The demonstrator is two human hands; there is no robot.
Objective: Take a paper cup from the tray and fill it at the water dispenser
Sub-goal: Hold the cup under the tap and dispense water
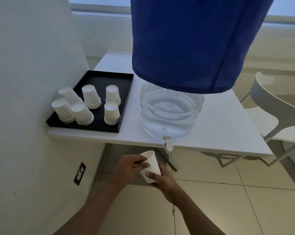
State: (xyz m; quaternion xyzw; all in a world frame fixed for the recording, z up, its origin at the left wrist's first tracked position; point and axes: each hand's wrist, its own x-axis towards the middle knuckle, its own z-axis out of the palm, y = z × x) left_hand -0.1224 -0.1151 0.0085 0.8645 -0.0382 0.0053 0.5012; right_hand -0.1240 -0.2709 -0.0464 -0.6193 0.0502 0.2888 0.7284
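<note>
Both hands hold white paper cups (152, 162) below the table's front edge, and they look like two nested cups. My left hand (129, 168) pinches the upper one near its rim. My right hand (162, 180) grips the lower one from beneath. The white tap (168, 144) of the water dispenser (170, 114) juts over the table edge just above and right of the cups. A blue cloth cover (190, 41) hides the bottle on top. The black tray (99, 77) on the left carries several upside-down stacks of cups (111, 112).
The white table (219, 131) stands against a white wall (28, 65) on the left. A white chair (277, 114) is at the right. A dark wall socket (80, 173) sits low on the wall. Beige tiled floor (228, 200) lies below.
</note>
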